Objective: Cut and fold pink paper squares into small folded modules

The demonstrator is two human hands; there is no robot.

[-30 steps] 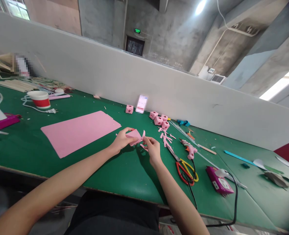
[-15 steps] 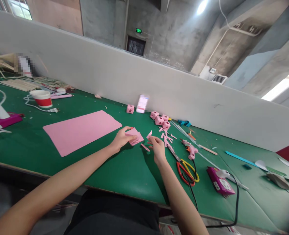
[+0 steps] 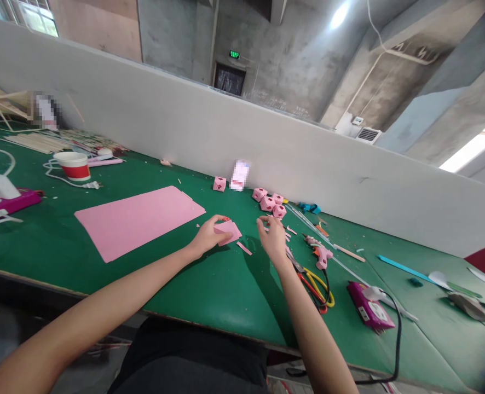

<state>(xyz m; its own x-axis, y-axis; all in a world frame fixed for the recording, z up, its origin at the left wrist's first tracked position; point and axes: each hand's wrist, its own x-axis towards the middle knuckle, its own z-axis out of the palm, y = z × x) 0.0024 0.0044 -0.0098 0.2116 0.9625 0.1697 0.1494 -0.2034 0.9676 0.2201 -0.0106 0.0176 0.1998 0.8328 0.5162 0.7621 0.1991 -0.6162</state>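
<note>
My left hand (image 3: 208, 238) is closed on a folded piece of pink paper (image 3: 226, 232), with the thumb on top of it. My right hand (image 3: 272, 238) is over the pile of pink paper scraps, its fingers slightly apart and nothing visible in them. It hides part of the pile. One narrow pink strip (image 3: 244, 248) lies on the green table between my hands. Beyond my right hand sit several small pink paper boxes (image 3: 267, 203) with dark cut-outs, and another pink box (image 3: 219, 184) stands farther left. Scissors (image 3: 317, 284) with red and yellow handles lie partly behind my right forearm.
A large pink sheet (image 3: 139, 221) lies left of my hands. To the right are a pink glue gun (image 3: 321, 256) and a purple power strip (image 3: 369, 309) with a black cord. A paper cup (image 3: 73, 167) stands at left; a grey partition (image 3: 164, 120) borders the back.
My right hand has moved right, over the scraps, and the small pink piece it pinched no longer shows. My left hand still holds the folded paper in nearly the same place.
</note>
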